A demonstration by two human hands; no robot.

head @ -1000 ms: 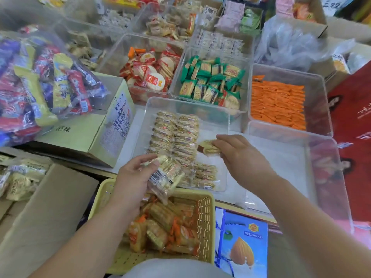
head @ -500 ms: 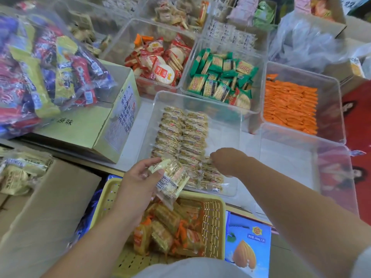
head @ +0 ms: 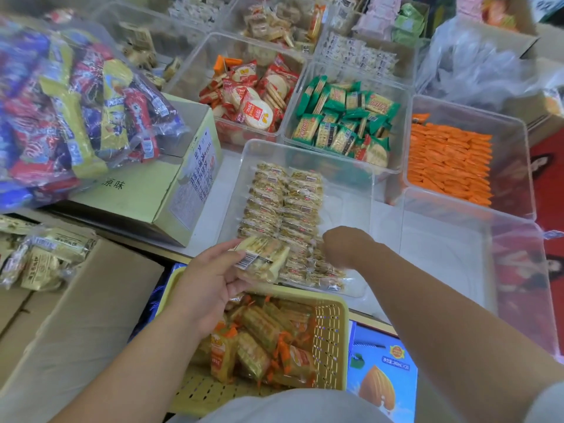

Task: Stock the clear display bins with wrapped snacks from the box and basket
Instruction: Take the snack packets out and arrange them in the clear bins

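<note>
1. Although its edge is blurred, a clear bag of mixed candy bars (head: 76, 111) shows well to the left of the middle bin (head: 345, 206). It lies on a yellow-green carton (head: 143, 196) that stands just beside that bin's left wall.
2. Left of the middle bin and nearer the camera, a brown cardboard box (head: 79, 300) has a loose heap of pale packets (head: 45, 257) at its far left.
3. At the middle bin's near left corner, the left hand (head: 207, 288) grasps a small stack of wrapped snacks (head: 262, 261), thumb on the upper face and fingers beneath, over the near rim.
4. Directly in front of the middle bin, under that hand, a yellow basket (head: 331, 328) holds more packets with orange ends (head: 259, 340).
5. Inside the middle bin, two neat rows of pale wrapped snacks (head: 287, 203) run back to front along its left half, with a looser row at the near edge.
6. Over the middle bin's near right part, the right hand (head: 345, 245) reaches down to that near row, its back to the camera. The fingers curl out of sight, so I cannot tell whether it grips anything.
7. Behind the middle bin stand a bin of red packets (head: 250, 96) and, rightward, a bin of green packets (head: 345, 117).
8. Right of the middle bin sits another clear bin (head: 457, 254), with a bin of orange packets (head: 448, 166) behind it. A blue almond carton (head: 381, 374) lies in front, beside the basket.
</note>
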